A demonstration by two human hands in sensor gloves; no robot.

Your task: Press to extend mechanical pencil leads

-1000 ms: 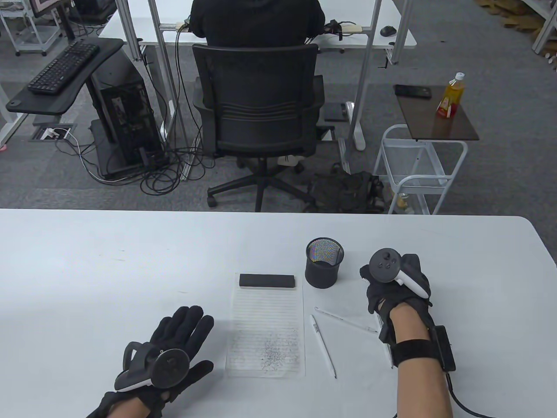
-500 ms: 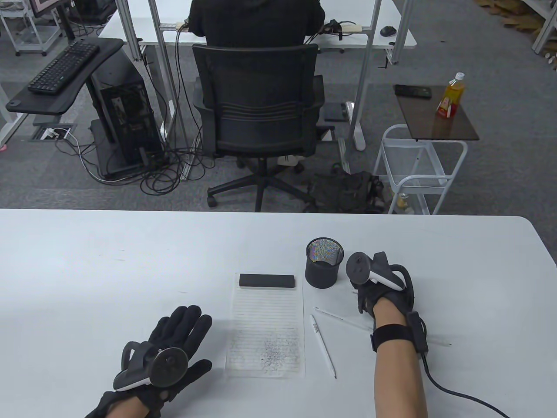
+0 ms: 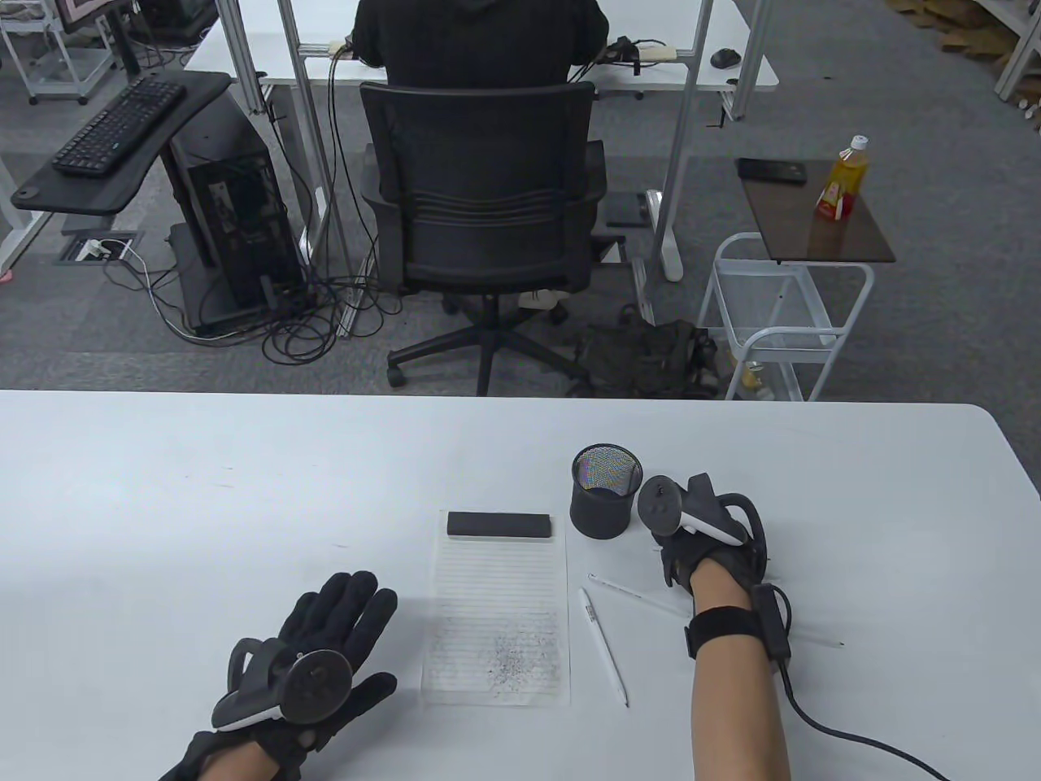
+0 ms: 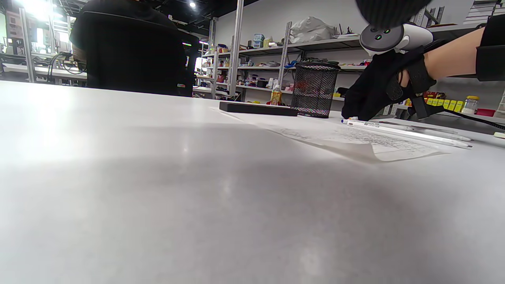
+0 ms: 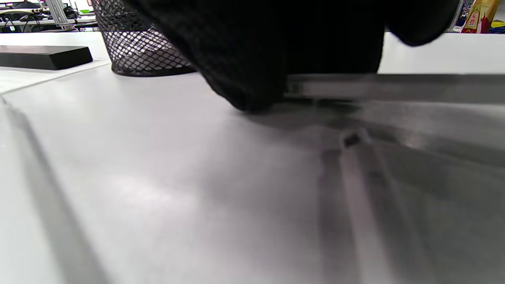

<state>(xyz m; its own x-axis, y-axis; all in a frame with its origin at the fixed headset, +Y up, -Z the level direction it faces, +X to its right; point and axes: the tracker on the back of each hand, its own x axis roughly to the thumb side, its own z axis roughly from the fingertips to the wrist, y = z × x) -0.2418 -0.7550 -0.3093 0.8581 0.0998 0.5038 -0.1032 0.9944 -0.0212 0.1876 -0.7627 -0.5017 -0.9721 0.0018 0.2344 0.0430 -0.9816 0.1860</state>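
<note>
Several mechanical pencils lie on the white table right of the paper: a white one (image 3: 603, 645), a thin one (image 3: 638, 595) and another (image 3: 817, 639) right of my right wrist. My right hand (image 3: 691, 553) is beside the mesh cup, fingers curled down to the table. In the right wrist view its fingertips (image 5: 252, 79) cover the end of a lying pencil (image 5: 394, 87); whether they pinch it does not show. My left hand (image 3: 341, 634) lies flat and open on the table, left of the paper, holding nothing.
A black mesh cup (image 3: 606, 492) stands just left of my right hand. A lined sheet (image 3: 498, 610) with pencil scribbles lies mid-table, with a black block (image 3: 498, 525) on its far edge. A cable (image 3: 846, 736) trails from my right wrist.
My right hand has moved left toward the mesh cup, turned on its side and come down to the table. The pencil right of the wrist is now uncovered. My left hand has stayed put.
</note>
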